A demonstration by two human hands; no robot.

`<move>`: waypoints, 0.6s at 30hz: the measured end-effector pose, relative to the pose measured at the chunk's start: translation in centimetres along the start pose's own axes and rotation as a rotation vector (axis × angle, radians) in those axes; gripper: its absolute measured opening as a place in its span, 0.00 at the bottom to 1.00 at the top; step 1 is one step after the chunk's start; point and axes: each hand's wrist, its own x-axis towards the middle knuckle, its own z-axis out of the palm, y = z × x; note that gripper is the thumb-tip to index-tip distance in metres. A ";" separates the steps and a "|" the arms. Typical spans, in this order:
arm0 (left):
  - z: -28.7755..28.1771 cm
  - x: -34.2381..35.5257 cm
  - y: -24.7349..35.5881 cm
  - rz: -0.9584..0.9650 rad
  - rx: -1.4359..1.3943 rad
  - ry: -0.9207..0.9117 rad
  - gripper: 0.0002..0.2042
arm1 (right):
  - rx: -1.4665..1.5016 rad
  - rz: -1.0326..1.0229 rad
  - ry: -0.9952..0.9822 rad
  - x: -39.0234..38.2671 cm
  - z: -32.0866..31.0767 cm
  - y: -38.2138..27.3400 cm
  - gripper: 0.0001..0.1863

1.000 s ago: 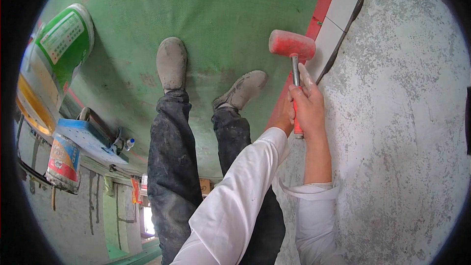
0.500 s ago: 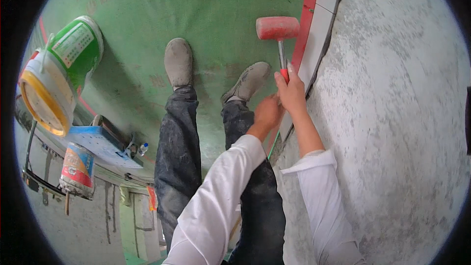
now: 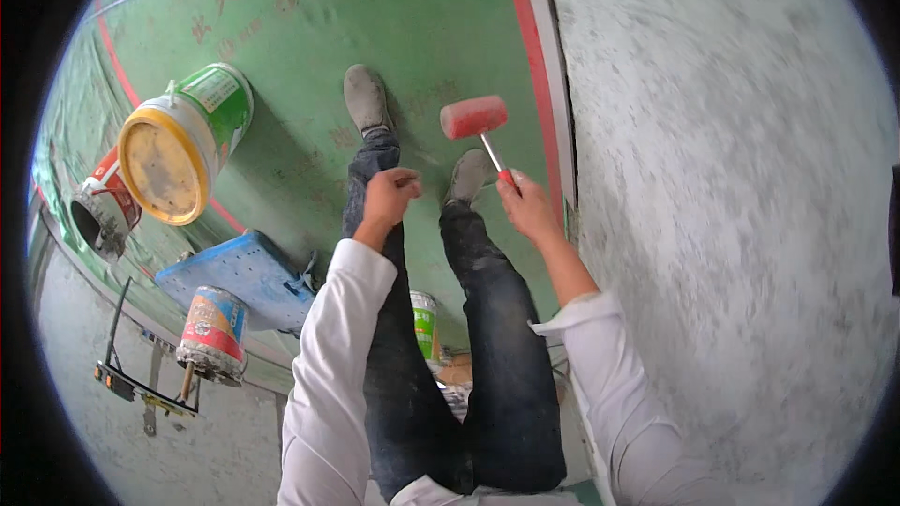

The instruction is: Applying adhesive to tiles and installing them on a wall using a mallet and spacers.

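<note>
A rubber mallet point(image 3: 474, 118) with a red head, a metal shaft and a red grip is in my right hand point(image 3: 532, 209). My right fingers wrap round the grip, and the head points up and left above my right shoe point(image 3: 469, 174). Apart from it, my left hand point(image 3: 389, 197) hovers over my left trouser leg. Its fingers are curled in, and nothing shows in them. A green floor sheet point(image 3: 422, 37) lies under my shoes.
On the left, a white bucket with a yellow end point(image 3: 164, 167) is beside a green bucket point(image 3: 222, 98) and a red one point(image 3: 105, 206). Closer stand a blue perforated platform point(image 3: 239, 267) and a colourful pail point(image 3: 214, 330). A grey plastered wall point(image 3: 731, 178) rises at right, edged by a red strip point(image 3: 537, 66).
My left hand has come off my right hand and moved left. My right hand has shifted slightly left and lower with the mallet, which now tilts leftward. The view has turned, showing more buckets.
</note>
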 end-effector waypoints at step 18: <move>17.6 -28.6 -14.9 -0.209 -0.178 -0.324 0.18 | 0.003 0.100 0.221 -9.8 8.1 30.6 0.29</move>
